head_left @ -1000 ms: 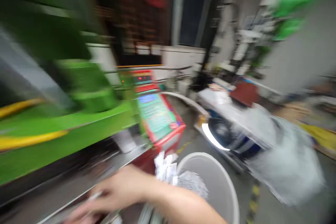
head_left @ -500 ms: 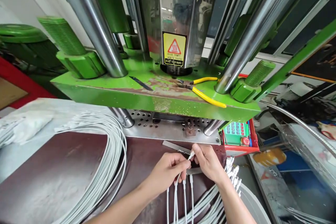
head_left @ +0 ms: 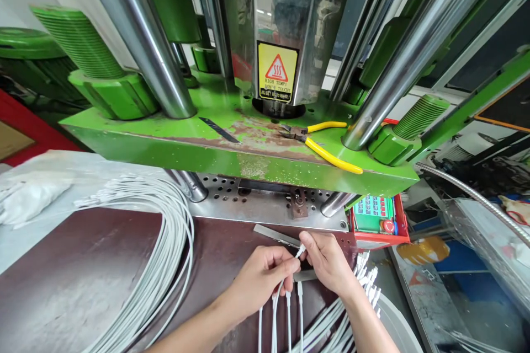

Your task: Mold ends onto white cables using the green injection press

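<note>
Between my two hands is a white cable (head_left: 300, 252), its connector end tilted up to the right. My left hand (head_left: 269, 270) pinches the cable just below the connector. The fingers of my right hand (head_left: 327, 258) close on the connector's upper end. Under my hands lies a metal mould bar (head_left: 306, 276), partly hidden, with several white cables (head_left: 289, 309) hanging from it toward me. Another flat metal strip (head_left: 269, 233) rests at an angle just behind my hands.
A green press (head_left: 199, 154) stands ahead, with yellow-handled cutters (head_left: 331, 154) and a dark blade (head_left: 219, 130) on its ledge. A coil of white cables (head_left: 174, 231) lies left; bundled connectors (head_left: 368, 281) sit right. A red control box (head_left: 381, 240) has an emergency button.
The view has shifted slightly, nearer the press. Both hands keep their hold on the cable and its connector, with hardly any movement.
</note>
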Demonstrator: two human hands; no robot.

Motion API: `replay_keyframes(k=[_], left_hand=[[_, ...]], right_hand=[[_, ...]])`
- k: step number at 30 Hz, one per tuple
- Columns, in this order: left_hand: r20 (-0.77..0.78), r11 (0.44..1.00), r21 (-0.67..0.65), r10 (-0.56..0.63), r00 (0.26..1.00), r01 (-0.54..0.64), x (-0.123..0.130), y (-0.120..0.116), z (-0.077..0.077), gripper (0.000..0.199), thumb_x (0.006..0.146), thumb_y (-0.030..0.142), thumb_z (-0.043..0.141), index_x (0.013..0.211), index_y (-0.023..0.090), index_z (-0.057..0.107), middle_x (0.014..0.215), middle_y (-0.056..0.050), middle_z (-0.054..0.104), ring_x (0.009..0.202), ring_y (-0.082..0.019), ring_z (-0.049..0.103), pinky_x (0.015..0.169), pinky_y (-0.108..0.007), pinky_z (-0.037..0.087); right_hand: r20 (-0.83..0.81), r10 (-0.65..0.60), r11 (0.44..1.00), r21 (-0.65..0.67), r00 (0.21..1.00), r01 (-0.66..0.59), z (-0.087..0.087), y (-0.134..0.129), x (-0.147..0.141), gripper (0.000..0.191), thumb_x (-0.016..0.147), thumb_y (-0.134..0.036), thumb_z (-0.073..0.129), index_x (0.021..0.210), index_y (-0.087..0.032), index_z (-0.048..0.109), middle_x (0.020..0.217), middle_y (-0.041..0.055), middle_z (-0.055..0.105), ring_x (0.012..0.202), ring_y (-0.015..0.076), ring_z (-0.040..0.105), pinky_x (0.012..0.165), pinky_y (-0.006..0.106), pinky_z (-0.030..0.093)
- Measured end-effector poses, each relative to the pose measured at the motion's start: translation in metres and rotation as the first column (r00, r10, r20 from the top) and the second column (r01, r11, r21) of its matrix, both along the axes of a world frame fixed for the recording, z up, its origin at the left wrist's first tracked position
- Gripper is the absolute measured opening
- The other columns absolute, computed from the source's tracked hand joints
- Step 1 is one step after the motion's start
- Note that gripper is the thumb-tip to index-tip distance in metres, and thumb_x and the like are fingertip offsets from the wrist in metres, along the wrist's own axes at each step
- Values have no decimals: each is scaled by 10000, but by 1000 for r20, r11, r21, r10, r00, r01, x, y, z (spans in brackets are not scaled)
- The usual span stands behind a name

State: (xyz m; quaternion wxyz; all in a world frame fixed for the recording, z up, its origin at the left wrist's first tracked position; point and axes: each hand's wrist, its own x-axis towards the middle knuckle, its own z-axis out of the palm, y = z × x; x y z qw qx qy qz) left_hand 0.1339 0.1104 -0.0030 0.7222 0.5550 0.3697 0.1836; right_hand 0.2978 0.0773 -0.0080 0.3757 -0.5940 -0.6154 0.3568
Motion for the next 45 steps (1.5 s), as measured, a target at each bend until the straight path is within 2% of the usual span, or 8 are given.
replay_keyframes(k=[4, 10, 20, 26, 33, 38, 43, 45], left_hand=[[46, 999, -30, 14, 999, -13, -1, 1, 4, 377, 777, 470, 598, 581, 152, 552, 528, -11, 601, 460, -101, 466, 490, -229, 346], [95, 1000, -18, 27, 995, -25, -3, 0, 6, 370, 800, 435, 588, 567, 148, 579, 530, -23, 615, 473, -113, 489, 518, -243, 368], [106, 999, -31, 25, 994, -22, -3, -1, 4, 383, 800, 452, 593, 567, 147, 589, 542, -29, 627, 469, -110, 490, 499, -237, 364], [123, 998, -55, 34, 992, -27, -2, -2, 2, 356, 786, 459, 613, 625, 141, 601, 555, -38, 648, 462, -111, 493, 488, -237, 368], [116, 997, -66, 35, 993, -27, -2, -3, 2, 356, 778, 462, 622, 620, 143, 595, 546, -39, 657, 454, -108, 497, 489, -231, 361], [116, 997, -76, 37, 993, -28, -2, -2, -1, 367, 771, 480, 622, 625, 144, 592, 531, -38, 651, 442, -110, 496, 482, -233, 354], [126, 997, -74, 33, 991, -23, -1, -3, -5, 392, 766, 510, 616, 618, 152, 564, 515, -34, 636, 427, -110, 484, 458, -232, 326], [125, 997, -79, 27, 992, -17, -1, -4, -6, 400, 762, 522, 613, 617, 153, 561, 510, -33, 630, 422, -109, 477, 452, -233, 324]], right_hand=[[-95, -59, 998, -38, 994, 56, -3, -1, 2, 591, 993, -493, 277, 613, -159, 583, 519, -19, 466, 502, 96, 447, 519, 217, 348], [-84, -112, 994, -27, 990, 111, -3, 1, 4, 601, 977, -529, 297, 636, -155, 621, 524, -19, 461, 497, 97, 432, 503, 219, 330], [-79, -116, 993, -12, 990, 115, -4, 0, 4, 577, 980, -515, 298, 613, -163, 569, 519, -20, 456, 495, 99, 425, 499, 217, 330], [-78, -89, 996, 14, 993, 90, 0, 1, 2, 579, 986, -503, 291, 625, -163, 590, 521, -21, 454, 495, 100, 426, 505, 219, 329], [-78, -86, 996, 8, 993, 87, -1, -1, 2, 541, 967, -529, 333, 629, -170, 554, 538, -22, 466, 515, 108, 435, 522, 224, 338], [-59, -47, 998, 46, 997, 50, 3, -1, 1, 529, 998, -456, 283, 588, -183, 477, 544, -19, 446, 519, 111, 407, 534, 234, 323], [49, -12, 996, 86, 999, 7, 6, -2, -2, 419, 931, -435, 481, 601, -187, 411, 563, -45, 397, 547, 101, 350, 535, 233, 281], [70, -7, 998, 68, 997, 3, 5, -2, -3, 419, 926, -425, 493, 599, -189, 381, 563, -51, 368, 552, 99, 323, 529, 234, 266]])
